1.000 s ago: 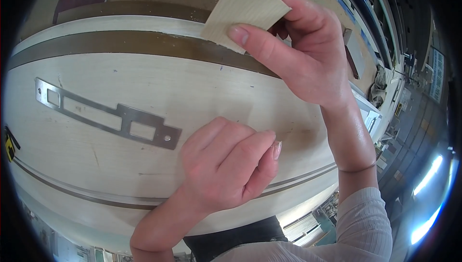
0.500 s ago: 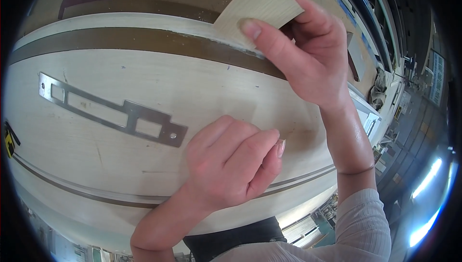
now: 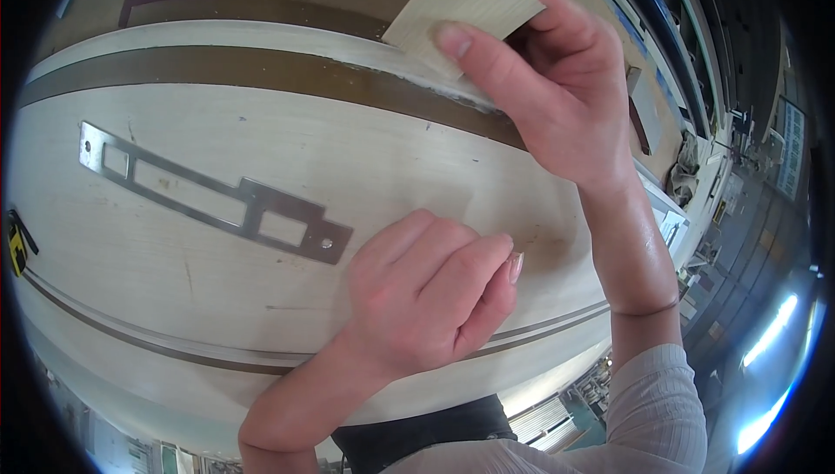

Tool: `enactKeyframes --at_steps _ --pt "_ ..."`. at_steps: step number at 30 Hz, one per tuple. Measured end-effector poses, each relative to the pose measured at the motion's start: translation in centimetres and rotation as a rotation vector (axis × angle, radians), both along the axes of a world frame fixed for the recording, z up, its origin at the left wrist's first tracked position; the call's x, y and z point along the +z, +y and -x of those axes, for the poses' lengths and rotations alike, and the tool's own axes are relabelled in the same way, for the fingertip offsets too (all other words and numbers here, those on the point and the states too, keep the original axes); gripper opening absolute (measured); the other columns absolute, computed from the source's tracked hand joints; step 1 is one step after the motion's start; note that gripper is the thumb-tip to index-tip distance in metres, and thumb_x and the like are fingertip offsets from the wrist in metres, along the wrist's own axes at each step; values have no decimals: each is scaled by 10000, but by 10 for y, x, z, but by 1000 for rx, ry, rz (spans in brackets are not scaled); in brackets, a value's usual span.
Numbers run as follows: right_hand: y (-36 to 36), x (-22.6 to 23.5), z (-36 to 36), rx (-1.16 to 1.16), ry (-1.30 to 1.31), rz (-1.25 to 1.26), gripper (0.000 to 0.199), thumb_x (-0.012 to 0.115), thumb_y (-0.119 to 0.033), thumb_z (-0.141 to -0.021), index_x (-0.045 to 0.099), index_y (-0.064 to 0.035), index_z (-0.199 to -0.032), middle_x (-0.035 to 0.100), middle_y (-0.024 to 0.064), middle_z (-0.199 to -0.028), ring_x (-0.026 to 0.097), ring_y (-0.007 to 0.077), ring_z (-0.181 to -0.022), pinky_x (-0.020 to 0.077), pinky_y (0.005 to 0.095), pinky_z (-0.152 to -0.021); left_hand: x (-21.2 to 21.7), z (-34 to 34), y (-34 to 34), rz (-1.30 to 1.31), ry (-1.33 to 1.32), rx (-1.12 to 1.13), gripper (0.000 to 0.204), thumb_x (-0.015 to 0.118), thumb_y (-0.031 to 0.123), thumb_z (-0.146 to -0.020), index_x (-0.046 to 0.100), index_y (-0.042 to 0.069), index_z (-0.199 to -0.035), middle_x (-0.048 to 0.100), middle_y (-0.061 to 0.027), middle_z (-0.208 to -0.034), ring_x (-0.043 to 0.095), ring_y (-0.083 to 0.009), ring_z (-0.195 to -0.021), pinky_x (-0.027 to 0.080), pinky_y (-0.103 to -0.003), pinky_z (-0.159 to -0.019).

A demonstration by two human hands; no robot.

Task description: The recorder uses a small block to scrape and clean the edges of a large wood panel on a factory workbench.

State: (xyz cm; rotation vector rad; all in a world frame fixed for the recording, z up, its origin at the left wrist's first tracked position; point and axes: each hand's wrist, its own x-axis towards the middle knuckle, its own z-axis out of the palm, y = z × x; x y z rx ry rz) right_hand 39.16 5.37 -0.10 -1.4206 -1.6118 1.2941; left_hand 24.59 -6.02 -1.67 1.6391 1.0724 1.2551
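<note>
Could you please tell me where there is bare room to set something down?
Bare patches on the pale panel lie between the metal plate and the brown strip, and below the plate, left of the left hand. Crowded: the plate's right end, close to that hand, and the upper right, where the right hand holds a beige sheet.

A pale, finely ribbed top shows 1 short sleeve.

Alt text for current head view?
Right hand pinches a thin, pale wood-grained piece near the far side of a pale panel. On it, a flat metal plate with rectangular cutouts lies beside the loosely curled left hand.
</note>
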Motion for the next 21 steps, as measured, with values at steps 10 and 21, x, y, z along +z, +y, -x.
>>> enactKeyframes --at_steps 10,21 --pt "1 0 14 89 -80 -30 148 718 -27 -877 698 -23 -1023 665 -42 -779 520 -19 -651 390 158 -546 0 3 0 -4 6 14 142 688 -11 -752 645 33 -880 600 -46 -666 519 -187 -530 390 -287 -462" --pt "6 0 20 113 -42 25 143 720 -42 -881 696 -14 -1019 684 -23 -796 529 -5 -646 396 166 -549 -2 4 -1 -13 3 8 144 690 -12 -745 645 32 -875 591 -47 -657 510 -184 -520 384 -288 -460"
